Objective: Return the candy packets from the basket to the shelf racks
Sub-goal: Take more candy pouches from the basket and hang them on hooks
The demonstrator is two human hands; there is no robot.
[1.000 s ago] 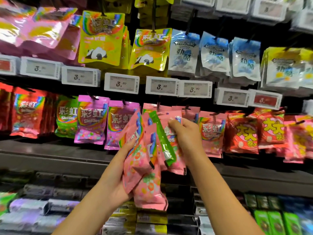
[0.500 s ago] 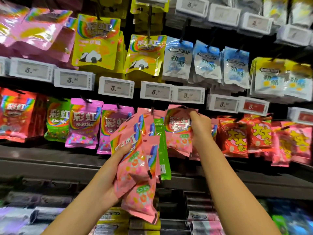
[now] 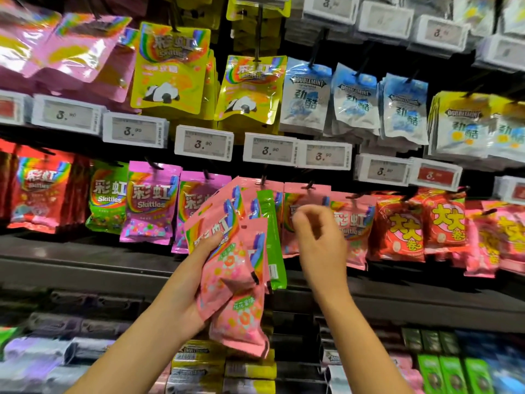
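My left hand (image 3: 196,282) grips a fanned bunch of pink candy packets (image 3: 227,268) with one green packet (image 3: 271,245) among them, held up in front of the middle shelf row. My right hand (image 3: 318,237) hovers just right of the bunch, fingers loosely curled and holding nothing. Behind it, pink packets hang on the peg (image 3: 308,186) of the rack, one of them (image 3: 301,203) directly above my fingers. No basket is in view.
Purple (image 3: 150,206), green (image 3: 109,200) and red (image 3: 39,194) candy packets hang to the left, red-orange packets (image 3: 403,226) to the right. Price tags (image 3: 270,150) line the rail above. Yellow and blue packets hang higher up. Gum boxes fill the bottom shelf (image 3: 199,362).
My right hand carried one pink packet from the bunch up to the peg, left it hanging there and has drawn back down, now holding nothing. The left hand still holds the bunch.
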